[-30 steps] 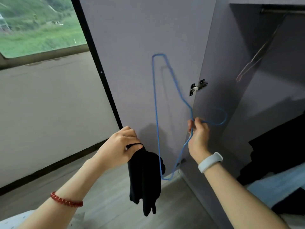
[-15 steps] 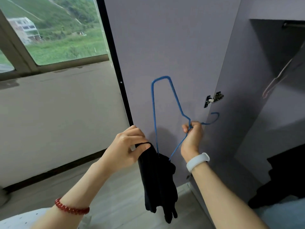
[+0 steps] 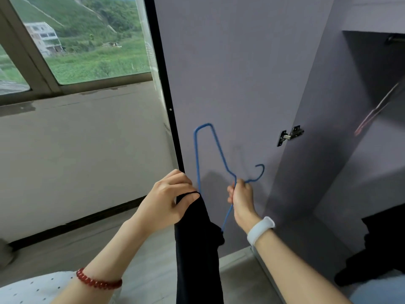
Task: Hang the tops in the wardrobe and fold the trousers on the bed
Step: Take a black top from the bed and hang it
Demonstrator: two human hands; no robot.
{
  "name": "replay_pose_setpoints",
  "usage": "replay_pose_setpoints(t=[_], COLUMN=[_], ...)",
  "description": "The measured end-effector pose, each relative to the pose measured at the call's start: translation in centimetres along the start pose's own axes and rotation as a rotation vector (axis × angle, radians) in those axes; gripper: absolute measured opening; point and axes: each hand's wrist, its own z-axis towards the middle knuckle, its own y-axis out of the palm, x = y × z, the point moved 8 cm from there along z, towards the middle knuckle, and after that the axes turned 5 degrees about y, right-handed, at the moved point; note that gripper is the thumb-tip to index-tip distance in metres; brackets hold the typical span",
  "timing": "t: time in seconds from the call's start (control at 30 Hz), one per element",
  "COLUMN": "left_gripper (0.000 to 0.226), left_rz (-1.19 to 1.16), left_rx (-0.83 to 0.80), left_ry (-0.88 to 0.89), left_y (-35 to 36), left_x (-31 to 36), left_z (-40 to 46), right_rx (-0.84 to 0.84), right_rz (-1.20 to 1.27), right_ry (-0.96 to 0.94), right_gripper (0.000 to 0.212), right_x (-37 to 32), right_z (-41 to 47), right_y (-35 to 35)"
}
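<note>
A black top (image 3: 198,249) hangs limp from my left hand (image 3: 168,197), which pinches its upper edge between thumb and fingers. My right hand (image 3: 240,195) grips the neck of a blue wire hanger (image 3: 197,150), held on its side with the hook pointing right. The hanger's lower end goes behind the black cloth; whether it is inside the top I cannot tell. Both hands are in front of the open grey wardrobe door (image 3: 230,73).
The wardrobe interior (image 3: 372,150) opens at the right, with a rail (image 3: 395,38) at the top and another hanger (image 3: 377,110) on it. Dark clothes (image 3: 381,249) lie at the lower right. A window and a low wall are on the left.
The hanger has come lower and closer to the black top, and its lower end now sits behind the cloth. My view has tilted up and left.
</note>
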Motion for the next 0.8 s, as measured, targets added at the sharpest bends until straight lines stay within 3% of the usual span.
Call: replay_pose_setpoints(t=[0.2, 0.4, 0.47, 0.53, 0.6, 0.7, 0.8], left_gripper=[0.023, 0.030, 0.030, 0.027, 0.008, 0.040, 0.043], left_rz=[0.065, 0.106, 0.097, 0.102, 0.082, 0.034, 0.107], left_rx=[0.130, -0.036, -0.093, -0.091, -0.031, -0.027, -0.070], left_ry=[-0.074, -0.141, -0.145, -0.172, -0.251, -0.408, -0.442], left_y=[-3.4, -1.9, 0.3, 2.0, 2.7, 3.6, 4.6], left_x=[-2.0, -3.8, -3.4, -3.4, -3.9, -5.1, -5.7], left_z=[-2.2, -4.1, -3.7, -3.3, -3.2, -3.6, -3.7], right_rx=[0.132, -0.108, -0.177, -0.214, -0.205, -0.190, -0.153], right_rz=[-0.428, -0.931, -0.923, -0.845, -0.807, -0.841, -0.911], right_ry=[-0.318, -0.781, -0.843, -0.873, -0.896, -0.917, -0.915], right_gripper=[0.013, 0.028, 0.035, 0.027, 0.021, 0.030, 0.040], right_x=[-0.3, -4.4, -5.4, -6.5, -7.4, -8.0, -8.4], right_z=[0.9, -1.7, -2.8, -3.8, -4.3, -4.5, -4.8], right_y=[-3.8, -1.7, 0.3, 1.3, 1.3, 0.7, 0.0])
